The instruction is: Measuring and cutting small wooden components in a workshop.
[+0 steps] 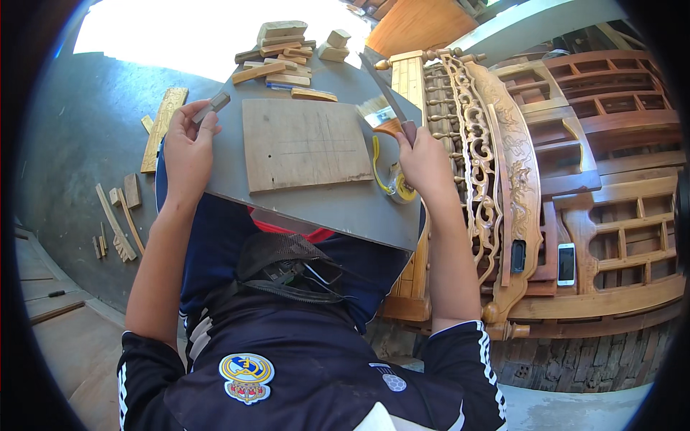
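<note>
The left hand (pixel 190 140) pinches a small grey block (pixel 212 106) between thumb and fingers, up at the left edge of the grey table (pixel 230 161). The right hand (pixel 425 161) is closed around the brown handle of a long dark blade (pixel 383 85) that points up and away from the fingers; it may be a knife or a file — the view is too poor to say. Between the two hands lies a flat wooden board (pixel 305 147) with pencil lines on it. Just left of the right hand sits a paintbrush (pixel 376 113), and just below that hand a yellow tape measure (pixel 402 188). Beyond the hands — at the table's far end — wood pieces (pixel 284 50) are piled. Well right of the right hand lies a white phone (pixel 566 264).
</note>
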